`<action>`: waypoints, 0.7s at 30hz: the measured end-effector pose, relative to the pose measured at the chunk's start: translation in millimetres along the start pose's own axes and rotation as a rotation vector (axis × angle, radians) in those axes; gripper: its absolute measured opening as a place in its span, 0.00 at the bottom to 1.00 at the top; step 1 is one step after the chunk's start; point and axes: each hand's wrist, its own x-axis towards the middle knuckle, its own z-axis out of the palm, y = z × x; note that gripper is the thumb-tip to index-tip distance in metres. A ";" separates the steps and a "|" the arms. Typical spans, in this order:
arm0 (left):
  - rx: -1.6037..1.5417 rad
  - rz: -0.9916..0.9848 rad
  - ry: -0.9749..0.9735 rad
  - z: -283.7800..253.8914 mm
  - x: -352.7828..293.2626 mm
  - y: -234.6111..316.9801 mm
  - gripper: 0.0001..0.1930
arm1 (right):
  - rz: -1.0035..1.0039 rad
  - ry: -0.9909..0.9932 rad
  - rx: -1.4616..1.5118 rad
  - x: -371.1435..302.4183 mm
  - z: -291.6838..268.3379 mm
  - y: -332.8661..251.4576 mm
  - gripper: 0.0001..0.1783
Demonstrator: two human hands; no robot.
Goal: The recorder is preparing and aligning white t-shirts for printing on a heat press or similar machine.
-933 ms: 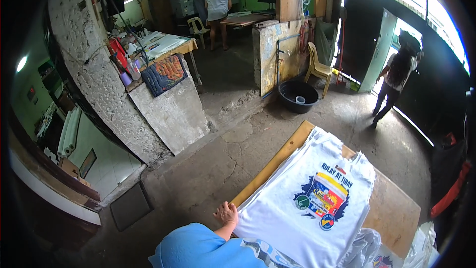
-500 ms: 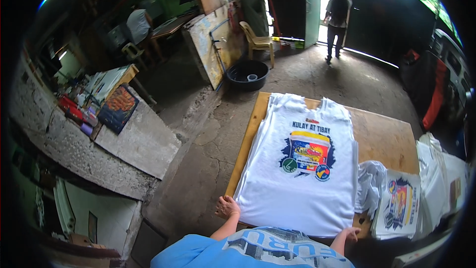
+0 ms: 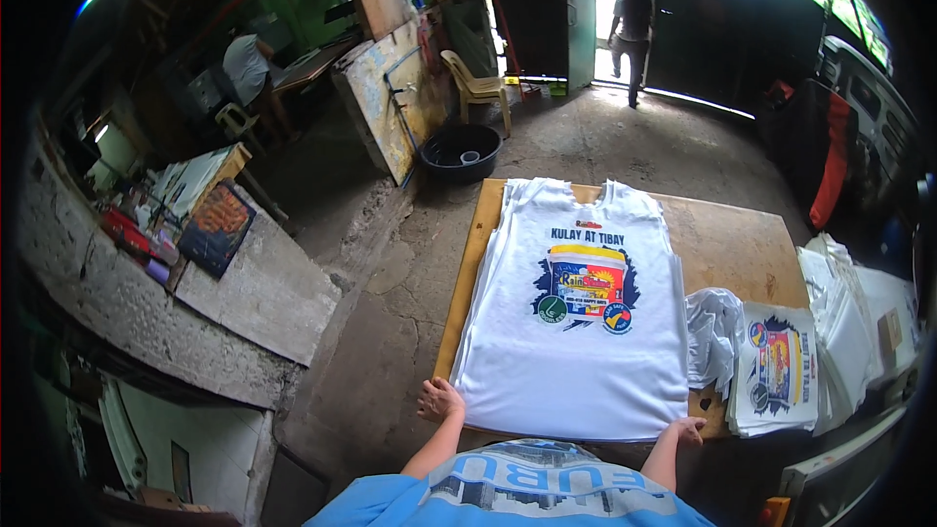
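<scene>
A white T-shirt (image 3: 576, 385) with a colourful paint-bucket print lies flat on top of a stack of white shirts, neck end away from me. Its hem runs straight along the near edge of the wooden table (image 3: 727, 234). At the hem's left corner my left hand (image 3: 441, 399) is closed, its fingers curled at the cloth's edge. My right hand (image 3: 685, 429) is closed at the right corner, fingers bent together. The fingertips and the cloth in them are partly hidden.
To the right are a crumpled white cloth (image 3: 714, 332), a stack of printed pieces (image 3: 773, 371) and piled white fabric (image 3: 839, 332). Beyond the table stand a black basin (image 3: 459, 152) and a plastic chair (image 3: 478, 88). One person (image 3: 634, 29) is at the doorway, another (image 3: 246, 63) at a far-left table.
The view has shifted slightly, moving the table left and up in the picture. Both hands stay at the hem corners. The person at the doorway has stepped farther toward the opening.
</scene>
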 end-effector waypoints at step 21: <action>-0.661 -0.174 -1.459 -7.4 125.5 -151.0 0.20 | -1.580 -0.338 -0.345 -271.1 -68.3 4.4 0.30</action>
